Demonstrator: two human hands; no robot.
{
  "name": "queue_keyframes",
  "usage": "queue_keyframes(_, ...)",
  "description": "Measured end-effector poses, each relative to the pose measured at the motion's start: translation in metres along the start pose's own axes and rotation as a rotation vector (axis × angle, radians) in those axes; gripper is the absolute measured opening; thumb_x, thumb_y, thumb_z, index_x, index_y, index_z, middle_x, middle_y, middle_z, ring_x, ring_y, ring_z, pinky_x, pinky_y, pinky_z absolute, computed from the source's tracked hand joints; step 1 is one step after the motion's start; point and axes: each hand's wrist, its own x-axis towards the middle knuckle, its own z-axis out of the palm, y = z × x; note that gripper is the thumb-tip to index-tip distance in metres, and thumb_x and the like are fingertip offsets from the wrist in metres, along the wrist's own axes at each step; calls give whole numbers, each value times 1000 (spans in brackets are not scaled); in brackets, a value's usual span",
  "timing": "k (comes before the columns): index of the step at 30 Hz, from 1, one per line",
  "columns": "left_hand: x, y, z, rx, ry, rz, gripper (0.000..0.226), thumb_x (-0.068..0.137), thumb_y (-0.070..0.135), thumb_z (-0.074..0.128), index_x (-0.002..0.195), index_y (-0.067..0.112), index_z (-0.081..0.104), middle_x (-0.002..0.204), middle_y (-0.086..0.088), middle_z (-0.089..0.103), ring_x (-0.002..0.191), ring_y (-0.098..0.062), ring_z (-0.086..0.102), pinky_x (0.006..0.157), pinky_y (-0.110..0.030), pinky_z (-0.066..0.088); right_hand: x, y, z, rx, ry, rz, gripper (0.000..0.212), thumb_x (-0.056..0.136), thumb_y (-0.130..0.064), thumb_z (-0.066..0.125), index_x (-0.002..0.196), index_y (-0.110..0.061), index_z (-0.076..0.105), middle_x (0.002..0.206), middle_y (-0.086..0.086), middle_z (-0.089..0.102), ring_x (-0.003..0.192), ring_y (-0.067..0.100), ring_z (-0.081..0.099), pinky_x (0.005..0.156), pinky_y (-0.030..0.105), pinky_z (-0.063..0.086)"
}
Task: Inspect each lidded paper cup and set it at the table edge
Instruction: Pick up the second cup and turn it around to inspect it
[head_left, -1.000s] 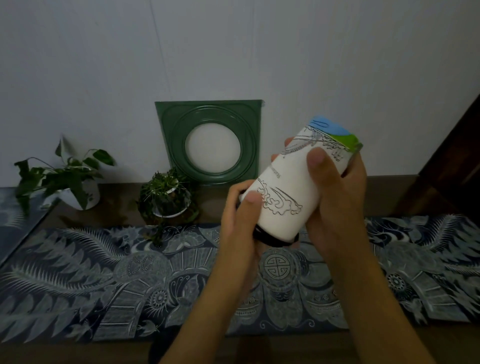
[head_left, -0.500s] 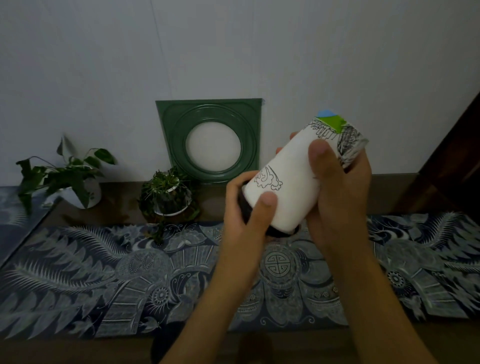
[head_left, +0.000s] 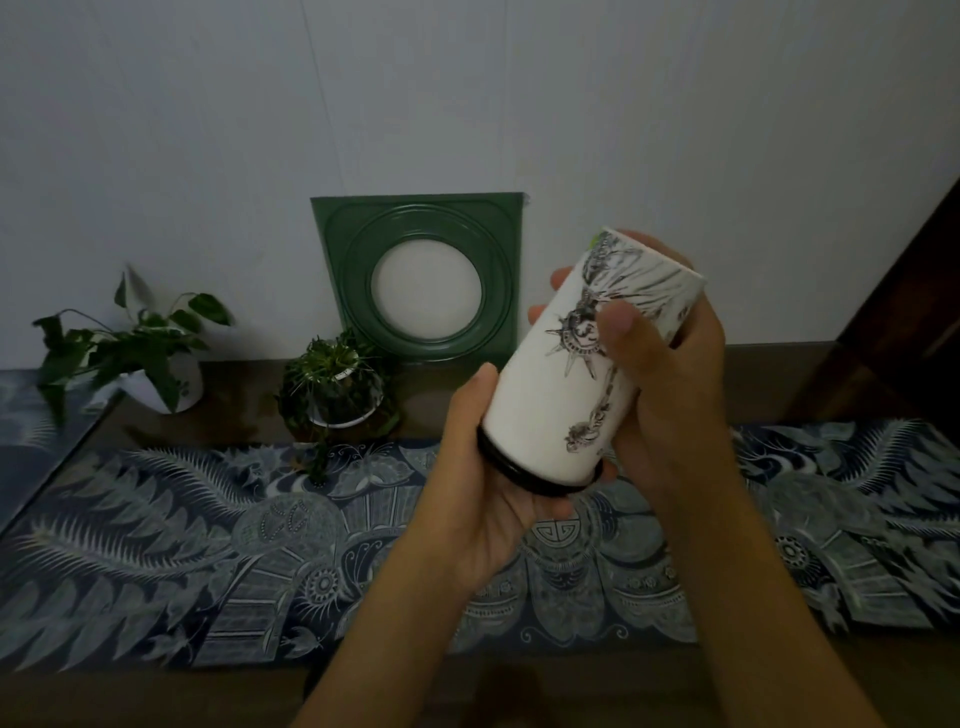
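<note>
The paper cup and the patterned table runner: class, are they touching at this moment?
Apart. The head view shows the paper cup held tilted in the air by both hands, with the table runner visibly lower, beneath its black lid.

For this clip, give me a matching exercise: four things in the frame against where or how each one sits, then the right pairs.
Things:
1. paper cup
2. green frame
3. white-potted plant
4. patterned runner

Places:
A. leaning against the wall
B. spread flat along the table
C. held tilted in both hands, lid end down
D. far left on the table

Pairs: 1-C, 2-A, 3-D, 4-B
</note>
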Motion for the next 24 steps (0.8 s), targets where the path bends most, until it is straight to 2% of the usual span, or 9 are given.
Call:
queue_keyframes(3, 0, -1, 0, -3, 14, 12, 58, 83, 69, 53, 107, 25, 81, 104, -17, 78, 77, -29, 76, 46, -28, 59, -1, 3, 1, 1, 26, 18, 85, 58, -50, 90, 127, -12, 58, 120, 22, 69, 108, 42, 68, 86, 54, 58)
queue_keyframes(6, 1, -6, 0, 95, 118, 202, 55, 81, 57, 67, 122, 20, 68, 118, -18, 73, 90, -34, 77, 55, -37, 62, -2, 6, 3, 39, 101, 5, 87, 56, -49, 91, 125, -8, 57, 120, 24, 68, 108, 46, 67, 87, 59, 57)
queue_keyframes(9, 3, -12, 0, 254, 172, 412, 47, 74, 41, 77, 118, 35, 61, 121, -3, 70, 105, -32, 73, 62, -40, 63, -4, 8, 5, 68, 157, 2, 80, 56, -50, 90, 120, -13, 59, 120, 24, 68, 108, 46, 67, 89, 59, 57)
queue_keyframes(11, 2, -15, -1, 308, 171, 465, 45, 74, 36, 80, 114, 41, 62, 118, 4, 71, 109, -30, 72, 63, -39, 64, -6, 9, 6, 75, 165, 10, 78, 55, -50, 90, 118, -15, 60, 120, 23, 69, 108, 44, 68, 89, 58, 57)
queue_keyframes(14, 1, -15, -4, 216, 173, 419, 48, 73, 36, 80, 117, 34, 62, 120, -2, 72, 104, -33, 74, 60, -39, 63, -7, 8, 7, 50, 132, -10, 76, 63, -47, 89, 123, -14, 58, 117, 15, 71, 107, 37, 70, 85, 49, 60)
queue_keyframes(16, 0, -13, -2, 79, 161, 319, 64, 71, 38, 83, 128, 23, 58, 124, -14, 71, 99, -34, 74, 57, -37, 62, -7, 11, 5, 22, 80, -13, 70, 75, -35, 83, 133, -10, 52, 116, 6, 73, 106, 26, 72, 81, 37, 60)
queue_keyframes(18, 0, -10, 0, -53, 149, 198, 76, 73, 42, 82, 136, 11, 55, 122, -23, 70, 92, -33, 73, 54, -35, 61, -9, 14, 3, -22, 26, -8, 71, 81, -26, 75, 142, -8, 44, 120, 4, 72, 108, 22, 71, 82, 32, 60)
queue_keyframes(21, -1, -6, -1, -160, 115, 95, 58, 77, 42, 75, 124, 9, 66, 105, -19, 76, 82, -28, 75, 50, -32, 60, -13, 17, -2, -113, -53, -27, 78, 86, -23, 72, 152, -13, 32, 133, 5, 66, 115, 21, 69, 85, 33, 60)
queue_keyframes(24, -1, -6, -4, -222, 79, 93, 50, 75, 43, 75, 113, 10, 76, 104, -17, 77, 82, -27, 76, 54, -32, 62, -18, 19, -8, -223, -133, -102, 85, 90, -13, 69, 157, -27, 18, 143, -20, 54, 125, 10, 62, 88, 30, 59)
